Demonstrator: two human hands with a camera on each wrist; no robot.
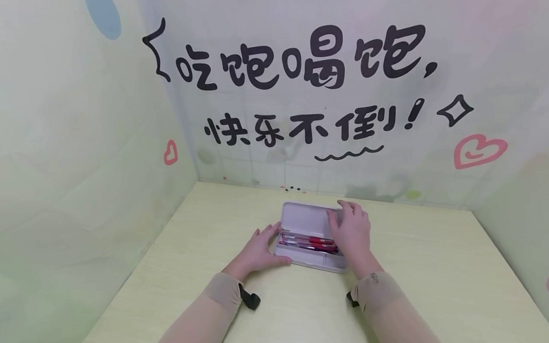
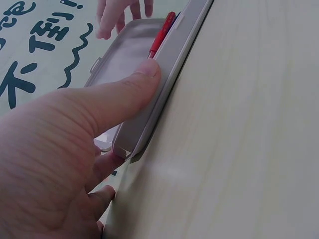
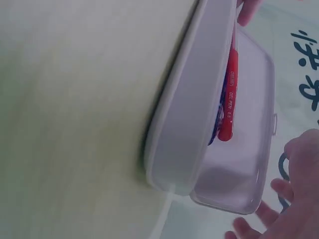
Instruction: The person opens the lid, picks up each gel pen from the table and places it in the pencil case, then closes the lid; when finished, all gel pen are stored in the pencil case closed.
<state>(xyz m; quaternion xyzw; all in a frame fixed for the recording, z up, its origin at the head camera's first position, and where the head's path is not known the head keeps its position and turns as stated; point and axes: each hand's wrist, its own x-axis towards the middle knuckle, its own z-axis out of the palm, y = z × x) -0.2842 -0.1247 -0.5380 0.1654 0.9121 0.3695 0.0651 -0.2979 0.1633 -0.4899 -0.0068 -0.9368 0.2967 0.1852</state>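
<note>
A pale lilac pencil case (image 1: 299,255) stands on the table, its lid (image 1: 305,218) raised at the back. Several pens (image 1: 301,241) lie inside; in the right wrist view one red gel pen (image 3: 230,94) shows lettering on its barrel. My left hand (image 1: 259,251) grips the case's left end, thumb over the front edge and fingers at the far side. At the lid's right end is my right hand (image 1: 353,232), fingers loosely spread and thumb apart. The right wrist view shows its fingertips near the lid's outer edge; whether they touch is unclear.
The pale wood-grain table (image 1: 218,215) meets a printed backdrop (image 1: 256,171) at the back, with more printed walls at left and right. A black wrist strap (image 1: 250,298) shows at the left sleeve.
</note>
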